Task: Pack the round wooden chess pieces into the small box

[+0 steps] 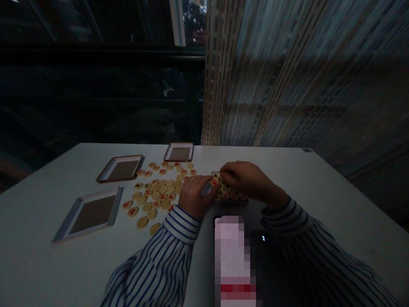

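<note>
Dim room: dark glazing at left, sheer, streaky curtain (271, 81) with open-patterned bands at right, smooth white tabletop (326, 200) below. Far left, a shallow rectangular grey-walled tray (96, 213) with brown floor; beyond it, a brown-rimmed tray (125, 169), then a smaller brown-rimmed tray (180, 153) near the far edge. Loose spread of round, pale-yellow discs (162, 189), some overlapping, some with red or dark characters.

Left hand (195, 195), striped cuff, angles inward, thumb and forefinger pinching a round red-marked disc (214, 182) at the left side of an open box (234, 202) packed with similar discs. Below, a phone (233, 256), its pinkish screen pixelated. Right hand (251, 181) arches over the box from the right, wrist bent, fingers curled downward close together; cannot tell whether they grip anything.
</note>
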The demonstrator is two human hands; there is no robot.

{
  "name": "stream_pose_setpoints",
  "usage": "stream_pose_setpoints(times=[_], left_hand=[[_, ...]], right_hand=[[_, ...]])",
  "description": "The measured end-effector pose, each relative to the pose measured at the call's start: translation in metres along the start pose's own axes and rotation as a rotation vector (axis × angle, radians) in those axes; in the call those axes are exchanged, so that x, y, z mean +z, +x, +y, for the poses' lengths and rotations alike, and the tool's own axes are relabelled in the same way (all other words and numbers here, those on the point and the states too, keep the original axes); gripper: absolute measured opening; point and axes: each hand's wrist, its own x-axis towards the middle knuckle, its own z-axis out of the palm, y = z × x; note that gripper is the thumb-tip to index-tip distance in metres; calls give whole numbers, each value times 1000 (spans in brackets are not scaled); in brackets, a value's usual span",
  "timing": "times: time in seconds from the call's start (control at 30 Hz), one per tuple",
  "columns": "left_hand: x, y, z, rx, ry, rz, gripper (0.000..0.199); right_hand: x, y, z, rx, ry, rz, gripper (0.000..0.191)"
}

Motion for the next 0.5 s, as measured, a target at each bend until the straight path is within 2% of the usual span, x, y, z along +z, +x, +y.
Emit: stream_pose_setpoints(times=[0.5], left_hand=[[8,-7,0,-6,10,-31,21]], right_hand=[[7,0,0,39,82,-121,19]])
